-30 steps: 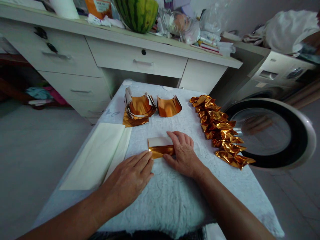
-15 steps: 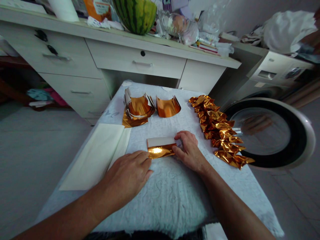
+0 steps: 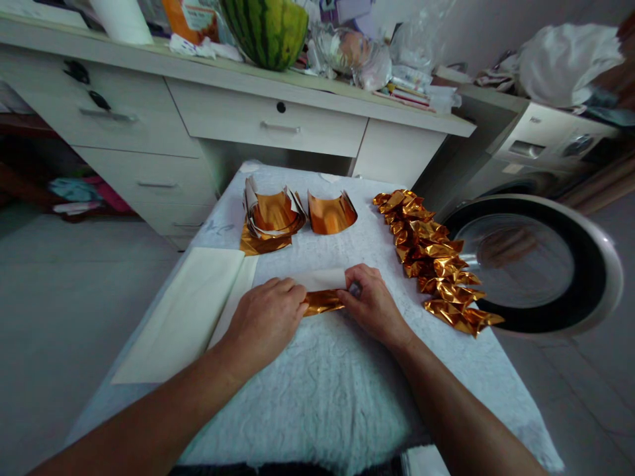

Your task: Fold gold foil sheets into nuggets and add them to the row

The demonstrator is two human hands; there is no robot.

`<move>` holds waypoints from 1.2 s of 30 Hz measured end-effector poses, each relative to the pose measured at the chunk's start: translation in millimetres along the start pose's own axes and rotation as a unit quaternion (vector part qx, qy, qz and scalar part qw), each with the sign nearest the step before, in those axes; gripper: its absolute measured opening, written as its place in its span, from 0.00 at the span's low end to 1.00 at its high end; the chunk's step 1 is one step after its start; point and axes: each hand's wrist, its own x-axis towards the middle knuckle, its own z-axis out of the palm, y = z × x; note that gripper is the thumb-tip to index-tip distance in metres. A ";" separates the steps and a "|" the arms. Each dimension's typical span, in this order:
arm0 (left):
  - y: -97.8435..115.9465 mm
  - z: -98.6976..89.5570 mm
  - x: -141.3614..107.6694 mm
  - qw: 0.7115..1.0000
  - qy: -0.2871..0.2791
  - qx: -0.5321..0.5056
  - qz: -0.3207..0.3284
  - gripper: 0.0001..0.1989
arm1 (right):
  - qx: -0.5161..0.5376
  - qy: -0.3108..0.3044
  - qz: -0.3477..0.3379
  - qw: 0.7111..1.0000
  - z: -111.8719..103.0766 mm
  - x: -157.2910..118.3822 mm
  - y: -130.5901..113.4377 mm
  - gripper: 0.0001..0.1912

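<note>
And here you are, left hand (image 3: 270, 316) curled over one end of the gold strip (image 3: 322, 303), right hand (image 3: 372, 304) pinching the other, the strip lying between them on the cloth-covered table (image 3: 337, 390), its pale band at the far side. Keep both ends level, pull evenly, and press that fold line flat without crumpling the shiny face.

At centre, the sheet (image 3: 322, 303) has a glossy metallic side and matt papery side; the cloth (image 3: 327, 396) below looks rough.
</note>
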 end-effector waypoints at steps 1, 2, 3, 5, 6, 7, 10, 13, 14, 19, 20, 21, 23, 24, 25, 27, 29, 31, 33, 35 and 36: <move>-1.1 1.5 -0.5 1.000 0.009 -0.015 -0.010 0.06 | 0.027 -0.003 0.006 1.000 0.1 -0.3 0.4 0.04; -2.1 3.1 -1.0 0.999 0.027 -0.030 -0.023 0.04 | 0.060 -0.007 0.016 0.998 0.5 -0.6 1.2 0.04; -2.9 4.7 -1.2 0.997 0.056 -0.048 -0.038 0.03 | 0.100 -0.011 0.028 0.995 0.9 -0.8 2.1 0.05; -4.3 8.5 -0.8 0.985 0.128 -0.098 -0.067 0.12 | 0.191 -0.019 0.053 0.980 1.7 -0.8 3.9 0.06; -4.8 10.5 0.0 0.974 0.162 -0.134 -0.083 0.19 | 0.240 -0.021 0.062 0.969 1.8 -0.6 4.4 0.08; -5.3 12.3 1.0 0.961 0.186 -0.180 -0.101 0.25 | 0.289 -0.022 0.068 0.955 1.6 -0.2 4.4 0.09; -6.7 15.4 5.2 0.899 0.187 -0.363 -0.156 0.35 | 0.410 -0.031 0.077 0.908 -0.1 0.7 2.4 0.13; -8.1 12.8 8.6 0.823 0.117 -0.533 -0.161 0.21 | 0.471 -0.041 0.087 0.877 -1.8 1.0 0.1 0.14; -8.5 10.8 9.2 0.807 0.095 -0.561 -0.158 0.14 | 0.483 -0.046 0.091 0.870 -2.1 1.0 -0.2 0.14; -8.2 2.1 9.2 0.768 0.069 -0.613 -0.170 0.08 | 0.518 -0.051 0.095 0.849 -1.6 1.6 0.8 0.15; -8.0 1.3 9.1 0.759 0.067 -0.626 -0.166 0.08 | 0.518 -0.050 0.097 0.849 -1.4 1.8 1.0 0.15; -7.7 0.8 9.0 0.751 0.065 -0.636 -0.164 0.08 | 0.515 -0.050 0.100 0.850 -1.3 1.9 1.2 0.15; -7.0 0.5 9.2 0.743 0.066 -0.645 -0.165 0.08 | 0.505 -0.055 0.105 0.855 -1.3 2.0 1.4 0.14; -6.6 0.5 9.5 0.741 0.069 -0.647 -0.167 0.08 | 0.499 -0.060 0.107 0.858 -1.3 2.0 1.5 0.13; -6.2 0.6 9.7 0.738 0.075 -0.649 -0.170 0.08 | 0.494 -0.064 0.108 0.860 -1.3 1.9 1.5 0.13; -5.3 1.4 10.3 0.729 0.090 -0.656 -0.175 0.10 | 0.490 -0.070 0.109 0.862 -1.3 1.6 1.4 0.13; -4.6 2.9 10.6 0.719 0.107 -0.662 -0.182 0.13 | 0.494 -0.072 0.111 0.859 -1.3 1.2 0.7 0.14; -4.6 4.7 10.6 0.712 0.120 -0.665 -0.191 0.17 | 0.503 -0.069 0.112 0.854 -1.3 0.8 -0.2 0.14; -5.2 6.0 10.1 0.712 0.121 -0.662 -0.202 0.18 | 0.511 -0.065 0.111 0.850 -1.3 0.8 -1.0 0.14; -5.9 5.8 9.4 0.722 0.099 -0.653 -0.206 0.14 | 0.517 -0.060 0.106 0.847 -1.0 1.3 -1.2 0.13; -6.0 5.0 9.1 0.729 0.083 -0.648 -0.204 0.12 | 0.518 -0.058 0.104 0.847 -0.7 1.6 -1.1 0.13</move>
